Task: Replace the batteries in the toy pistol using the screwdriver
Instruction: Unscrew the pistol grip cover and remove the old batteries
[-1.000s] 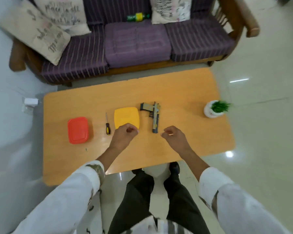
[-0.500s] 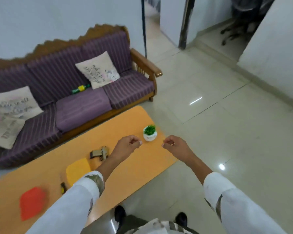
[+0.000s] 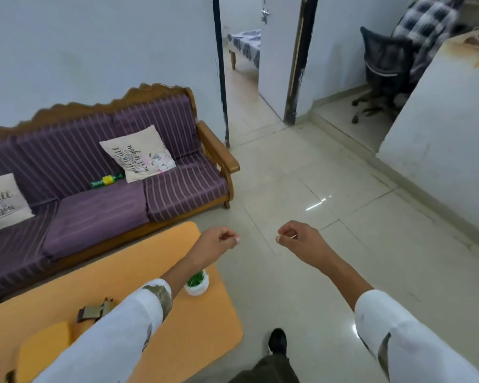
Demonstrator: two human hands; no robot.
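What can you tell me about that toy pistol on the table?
The toy pistol lies flat on the orange table, near its bottom-left part in this view. What shows is tan or olive with dark parts, and looks like plastic. The white sleeve of the left arm crosses in front and hides part of it, so its full shape cannot be made out. A yellow lid lies close beside it. Neither hand touches it.

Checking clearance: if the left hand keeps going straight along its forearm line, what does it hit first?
Nothing nearby, it seems: the left hand points past the table's far corner, over bare floor towards the open doorway. Depth is uncertain.
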